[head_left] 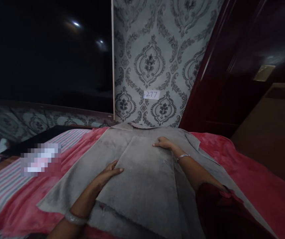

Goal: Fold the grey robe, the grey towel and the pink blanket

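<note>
A large grey piece of soft fabric (142, 186) lies spread in front of me, with a narrower folded layer on top along its middle. My left hand (108, 174) is at the left edge of that layer. Its thumb is stretched over the layer, apart from the fingers, whose tips are partly hidden. Farther forward, my right hand (164, 142) rests on the upper part of the fabric, its thumb pointing left and its fingers loosely apart. Near me, the layer's front edge looks ragged.
Under the fabric is a pink plush blanket (214, 141), over a striped sheet (5, 186). A large dark screen (47, 59) stands at the left. Behind is patterned wallpaper with a paper label (151, 94). At the right are a dark red door (232, 66) and a brown panel (271, 132).
</note>
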Demonstrator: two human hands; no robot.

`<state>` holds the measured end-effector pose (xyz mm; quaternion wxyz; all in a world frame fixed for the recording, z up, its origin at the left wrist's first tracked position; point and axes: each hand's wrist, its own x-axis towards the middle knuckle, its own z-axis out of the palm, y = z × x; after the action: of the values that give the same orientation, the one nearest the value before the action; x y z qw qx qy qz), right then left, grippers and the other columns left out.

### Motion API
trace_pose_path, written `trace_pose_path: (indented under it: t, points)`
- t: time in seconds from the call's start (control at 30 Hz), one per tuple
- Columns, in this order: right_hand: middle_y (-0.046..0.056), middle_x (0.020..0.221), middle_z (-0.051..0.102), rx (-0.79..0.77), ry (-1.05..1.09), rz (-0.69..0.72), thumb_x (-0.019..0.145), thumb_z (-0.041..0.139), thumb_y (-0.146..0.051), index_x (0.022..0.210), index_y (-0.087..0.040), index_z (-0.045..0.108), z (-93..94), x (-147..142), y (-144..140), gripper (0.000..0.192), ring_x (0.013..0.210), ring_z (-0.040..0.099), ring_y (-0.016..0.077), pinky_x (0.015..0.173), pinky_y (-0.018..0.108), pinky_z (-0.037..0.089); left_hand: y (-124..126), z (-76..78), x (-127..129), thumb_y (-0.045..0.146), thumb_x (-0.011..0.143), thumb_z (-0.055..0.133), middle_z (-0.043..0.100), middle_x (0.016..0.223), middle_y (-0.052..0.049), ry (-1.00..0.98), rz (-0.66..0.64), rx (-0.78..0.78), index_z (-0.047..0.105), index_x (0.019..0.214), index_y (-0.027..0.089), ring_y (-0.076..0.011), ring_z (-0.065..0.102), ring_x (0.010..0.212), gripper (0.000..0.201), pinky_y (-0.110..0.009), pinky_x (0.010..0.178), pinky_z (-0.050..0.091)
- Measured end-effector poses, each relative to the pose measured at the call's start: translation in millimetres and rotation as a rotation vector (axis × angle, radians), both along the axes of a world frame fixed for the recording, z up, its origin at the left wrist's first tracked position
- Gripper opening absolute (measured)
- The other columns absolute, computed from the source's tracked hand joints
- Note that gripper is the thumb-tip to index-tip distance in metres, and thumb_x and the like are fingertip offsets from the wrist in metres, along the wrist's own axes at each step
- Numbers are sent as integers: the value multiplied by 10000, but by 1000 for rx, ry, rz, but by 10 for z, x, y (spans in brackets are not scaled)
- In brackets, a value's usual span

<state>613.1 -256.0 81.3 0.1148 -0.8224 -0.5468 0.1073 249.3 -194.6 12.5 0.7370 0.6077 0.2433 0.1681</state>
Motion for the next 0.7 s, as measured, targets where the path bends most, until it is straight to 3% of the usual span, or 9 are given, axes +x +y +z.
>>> trace_pose_path:
  t: [0.1, 0.2, 0.3, 0.37, 0.43, 0.5, 0.57, 0.63, 0.7]
  points:
    - [67, 936, 727, 32, -25, 28, 785, 712, -486, 945, -137, 721, 297, -24, -144, 384, 893, 652, 230, 710, 255, 452, -36, 60, -6, 448, 630, 828, 633, 1360, -121, 5, -47, -52, 508, 1420, 217, -353, 574, 1267, 883, -491, 1092, 431]
    - [42, 908, 717, 114, -20, 75, 789, 710, -465, 949, -153, 715, 660, -26, -369, 351, 875, 634, 216, 703, 249, 442, -61, 285, 1, 430, 618, 834, 647, 1338, -120, 31, -80, -6, 523, 1392, 199, -342, 612, 1217, 866, -464, 1050, 475]
    - [52, 862, 712, 238, 62, 53, 761, 731, -461, 914, -138, 717, 1024, -12, -727, 358, 835, 637, 222, 682, 259, 450, 18, 739, 31, 426, 611, 822, 675, 1299, -95, 86, -78, 124, 541, 1368, 195, -338, 628, 1186, 840, -447, 1004, 509]
    - [64, 863, 711, 316, 187, -36, 734, 744, -487, 912, -130, 716, 1206, -21, -1050, 400, 830, 644, 232, 675, 271, 465, 143, 1150, 87, 419, 615, 805, 688, 1283, -48, 103, -81, 272, 566, 1343, 228, -314, 623, 1193, 789, -424, 995, 515]
    - [79, 914, 717, 384, 386, -115, 721, 748, -488, 947, -132, 710, 1265, -70, -1408, 424, 854, 655, 239, 695, 284, 491, 304, 1593, 207, 394, 598, 803, 678, 1304, -21, 144, -167, 493, 617, 1285, 257, -296, 600, 1226, 725, -395, 1005, 507]
    - [91, 980, 722, 423, 653, -154, 699, 765, -453, 1005, -145, 694, 1142, -173, -1745, 439, 885, 666, 242, 738, 300, 520, 459, 1986, 417, 408, 612, 767, 686, 1287, -35, 215, -285, 720, 646, 1250, 244, -292, 609, 1205, 669, -408, 1010, 499]
    - [93, 1019, 725, 442, 938, -176, 677, 784, -414, 1060, -169, 672, 824, -315, -2011, 468, 898, 677, 241, 783, 324, 544, 560, 2227, 716, 415, 628, 728, 682, 1290, -53, 357, -320, 951, 622, 1279, 197, -294, 620, 1170, 694, -465, 1016, 486]
    - [89, 982, 732, 463, 1138, -230, 692, 775, -400, 1042, -183, 661, 366, -465, -2185, 427, 860, 686, 232, 791, 335, 557, 563, 2242, 1056, 358, 631, 752, 661, 1323, -95, 433, -278, 1055, 634, 1276, 164, -351, 568, 1243, 684, -550, 1070, 417]
    - [85, 891, 732, 426, 1235, -367, 703, 759, -366, 942, -176, 657, -117, -577, -2284, 323, 790, 689, 219, 750, 317, 561, 437, 2031, 1358, 397, 729, 702, 669, 1308, -111, 561, -187, 1241, 678, 1248, 218, -387, 525, 1298, 550, -594, 1093, 381]
